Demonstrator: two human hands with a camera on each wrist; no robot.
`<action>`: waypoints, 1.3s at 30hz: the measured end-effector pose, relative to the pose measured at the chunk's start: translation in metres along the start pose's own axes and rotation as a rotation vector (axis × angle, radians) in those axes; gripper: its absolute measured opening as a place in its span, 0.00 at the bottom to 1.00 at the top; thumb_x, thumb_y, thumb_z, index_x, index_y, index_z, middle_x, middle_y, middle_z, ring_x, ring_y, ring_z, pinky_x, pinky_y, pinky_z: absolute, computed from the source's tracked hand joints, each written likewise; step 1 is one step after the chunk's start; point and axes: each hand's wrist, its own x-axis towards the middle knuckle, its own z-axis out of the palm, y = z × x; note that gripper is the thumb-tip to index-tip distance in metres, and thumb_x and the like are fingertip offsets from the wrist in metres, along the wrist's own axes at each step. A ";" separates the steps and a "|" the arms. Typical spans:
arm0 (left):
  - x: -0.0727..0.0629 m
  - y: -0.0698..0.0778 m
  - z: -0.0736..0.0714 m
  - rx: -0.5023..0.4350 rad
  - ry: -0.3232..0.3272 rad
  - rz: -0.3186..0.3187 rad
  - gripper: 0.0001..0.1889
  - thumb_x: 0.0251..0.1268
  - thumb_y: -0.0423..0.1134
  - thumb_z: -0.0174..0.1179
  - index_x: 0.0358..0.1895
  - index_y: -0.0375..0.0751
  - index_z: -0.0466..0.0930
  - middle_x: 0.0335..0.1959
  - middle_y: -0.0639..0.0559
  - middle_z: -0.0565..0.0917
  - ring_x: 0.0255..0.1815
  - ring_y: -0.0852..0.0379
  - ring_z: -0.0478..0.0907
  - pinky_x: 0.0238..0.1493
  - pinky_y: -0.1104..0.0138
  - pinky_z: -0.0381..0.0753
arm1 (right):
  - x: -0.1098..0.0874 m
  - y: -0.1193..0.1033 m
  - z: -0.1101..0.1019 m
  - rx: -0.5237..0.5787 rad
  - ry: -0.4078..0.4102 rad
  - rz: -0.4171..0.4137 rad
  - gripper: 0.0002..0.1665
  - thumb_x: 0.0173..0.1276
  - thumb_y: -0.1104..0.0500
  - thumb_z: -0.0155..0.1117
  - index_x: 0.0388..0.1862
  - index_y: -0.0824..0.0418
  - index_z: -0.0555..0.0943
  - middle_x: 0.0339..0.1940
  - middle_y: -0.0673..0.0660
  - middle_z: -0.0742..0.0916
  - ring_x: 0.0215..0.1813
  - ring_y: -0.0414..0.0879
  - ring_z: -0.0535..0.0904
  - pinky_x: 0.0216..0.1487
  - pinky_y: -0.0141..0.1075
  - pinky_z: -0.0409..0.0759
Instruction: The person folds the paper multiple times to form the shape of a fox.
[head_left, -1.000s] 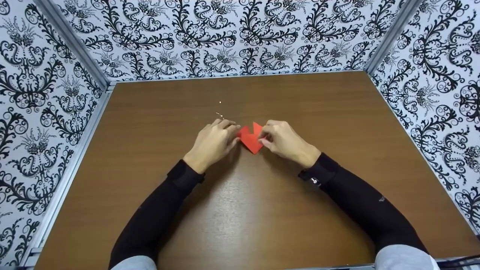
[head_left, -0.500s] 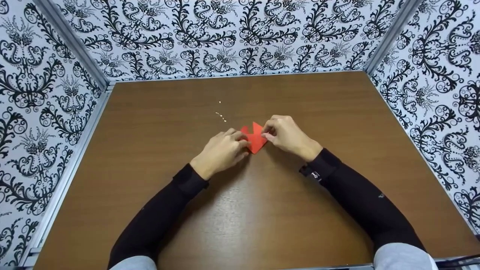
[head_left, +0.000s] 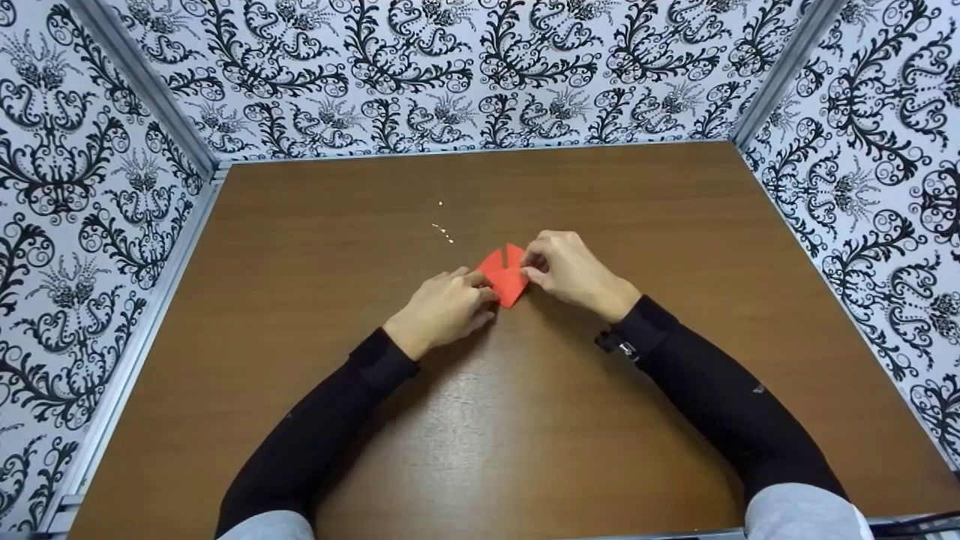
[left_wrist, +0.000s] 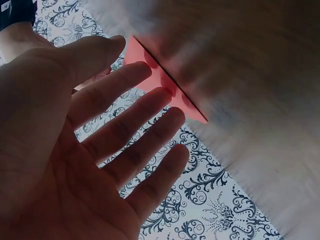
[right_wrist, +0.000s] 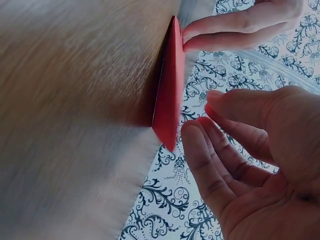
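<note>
A small folded piece of red paper (head_left: 507, 279) lies on the wooden table, with a narrow notch in its far edge. At its left side is my left hand (head_left: 448, 306). The left wrist view shows the fingers (left_wrist: 135, 120) of this hand spread and fairly straight, their tips against the red paper (left_wrist: 159, 75). My right hand (head_left: 574, 270) is at the paper's right edge. In the right wrist view its thumb and forefinger stand apart, with no paper between them, and the fingertips are close beside the red paper (right_wrist: 170, 95).
Several small white specks (head_left: 442, 232) show on the table (head_left: 337, 225) beyond the left hand. Patterned black-and-white walls (head_left: 450, 75) with metal corner rails (head_left: 154, 86) enclose the table at the back and both sides.
My left hand has moved right and nearer the body, over the paper's left side. The left flap has shifted and the notch is narrower. The right hand has shifted slightly away from the body.
</note>
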 end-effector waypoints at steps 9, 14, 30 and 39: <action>0.001 -0.001 0.002 -0.031 -0.042 -0.002 0.15 0.83 0.45 0.75 0.64 0.45 0.95 0.64 0.45 0.94 0.61 0.40 0.91 0.61 0.44 0.93 | 0.000 -0.006 0.002 0.003 -0.025 0.006 0.03 0.78 0.66 0.79 0.43 0.66 0.95 0.41 0.63 0.94 0.44 0.58 0.93 0.47 0.47 0.92; 0.000 -0.003 0.003 -0.044 -0.028 0.013 0.14 0.82 0.44 0.76 0.63 0.45 0.96 0.62 0.44 0.94 0.58 0.40 0.91 0.58 0.44 0.94 | 0.001 -0.008 0.007 0.010 -0.069 0.022 0.03 0.77 0.66 0.81 0.40 0.65 0.95 0.40 0.63 0.94 0.43 0.58 0.93 0.47 0.48 0.92; -0.001 -0.001 0.007 -0.033 -0.013 0.033 0.13 0.82 0.43 0.75 0.62 0.45 0.96 0.62 0.43 0.94 0.57 0.38 0.91 0.56 0.47 0.97 | 0.003 -0.012 0.022 0.011 -0.188 0.078 0.10 0.71 0.59 0.90 0.32 0.58 0.95 0.33 0.54 0.95 0.38 0.46 0.88 0.44 0.43 0.86; -0.001 0.002 0.008 -0.058 -0.021 0.002 0.11 0.80 0.40 0.77 0.58 0.45 0.97 0.60 0.43 0.94 0.56 0.37 0.89 0.55 0.46 0.97 | 0.008 -0.011 0.025 -0.011 -0.204 0.109 0.11 0.72 0.58 0.89 0.31 0.59 0.95 0.31 0.53 0.95 0.35 0.44 0.86 0.42 0.42 0.87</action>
